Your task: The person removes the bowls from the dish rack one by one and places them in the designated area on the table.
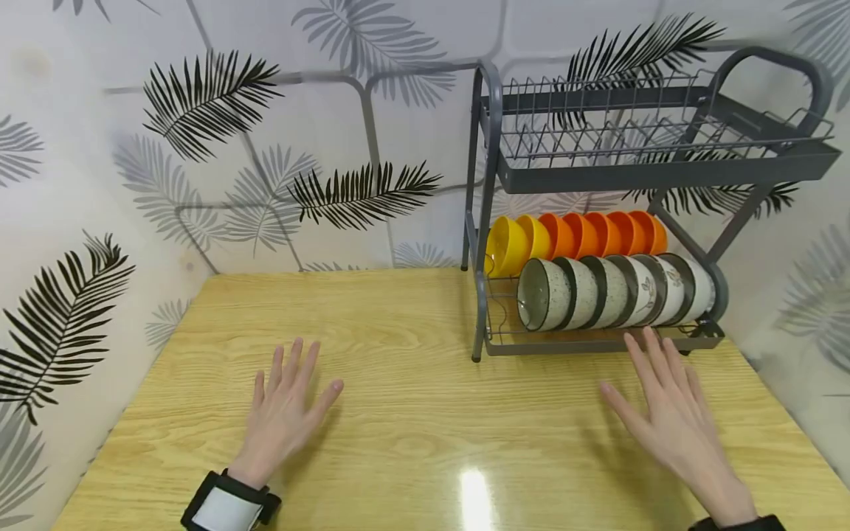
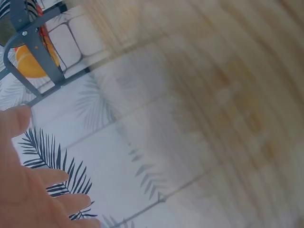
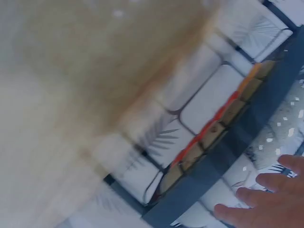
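Observation:
My left hand (image 1: 282, 413) hovers palm down over the left part of the wooden table (image 1: 412, 413), fingers spread and nothing in it. On the right, my right hand (image 1: 671, 413) is held out the same way, its fingertips just in front of the dish rack's lower tier. In that tier of the grey dish rack (image 1: 598, 179) a front row of speckled and white bowls (image 1: 581, 293) stands on edge. Behind them runs a row of yellow bowls (image 1: 508, 247) and orange bowls (image 1: 584, 234). The right wrist view shows my fingers (image 3: 251, 197) close to the rack's front bar (image 3: 228, 147).
The rack's upper wire tier (image 1: 637, 125) holds no dishes. A wall with a leaf pattern (image 1: 358, 195) closes off the back and both sides. A black wrist strap with a white panel (image 1: 229, 509) sits on the left wrist.

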A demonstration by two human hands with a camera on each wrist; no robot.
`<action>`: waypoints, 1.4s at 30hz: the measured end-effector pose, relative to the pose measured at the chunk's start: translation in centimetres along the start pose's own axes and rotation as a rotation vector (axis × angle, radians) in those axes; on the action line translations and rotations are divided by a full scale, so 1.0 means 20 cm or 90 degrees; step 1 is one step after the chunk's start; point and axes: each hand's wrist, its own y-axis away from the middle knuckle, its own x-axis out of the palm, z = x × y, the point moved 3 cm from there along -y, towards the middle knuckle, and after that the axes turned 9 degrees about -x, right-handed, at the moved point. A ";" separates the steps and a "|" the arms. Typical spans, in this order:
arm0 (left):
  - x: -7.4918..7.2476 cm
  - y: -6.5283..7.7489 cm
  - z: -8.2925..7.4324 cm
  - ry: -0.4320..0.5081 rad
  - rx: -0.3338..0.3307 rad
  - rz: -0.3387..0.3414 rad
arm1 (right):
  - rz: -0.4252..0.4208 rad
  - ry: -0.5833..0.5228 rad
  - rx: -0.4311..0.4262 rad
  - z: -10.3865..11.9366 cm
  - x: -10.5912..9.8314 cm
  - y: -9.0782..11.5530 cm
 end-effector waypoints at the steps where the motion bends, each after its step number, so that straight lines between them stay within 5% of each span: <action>1: 0.00 0.00 0.00 0.020 0.005 0.007 | -0.014 -0.021 -0.009 0.02 -0.01 -0.02; 8: 0.02 -0.03 -0.08 0.169 0.043 0.043 | -0.115 -0.189 -0.048 0.14 -0.06 -0.16; 13: 0.03 -0.04 -0.14 0.238 0.062 0.058 | -0.141 -0.215 -0.085 0.23 -0.06 -0.28; 22: 0.07 -0.08 -0.26 0.352 0.089 0.074 | -0.180 -0.143 -0.169 0.36 -0.01 -0.49; 31: 0.15 -0.09 -0.33 0.445 0.072 0.090 | -0.144 -0.086 -0.141 0.41 0.07 -0.63; 42: 0.19 -0.09 -0.33 0.463 0.103 0.080 | -0.096 0.066 -0.143 0.42 0.15 -0.75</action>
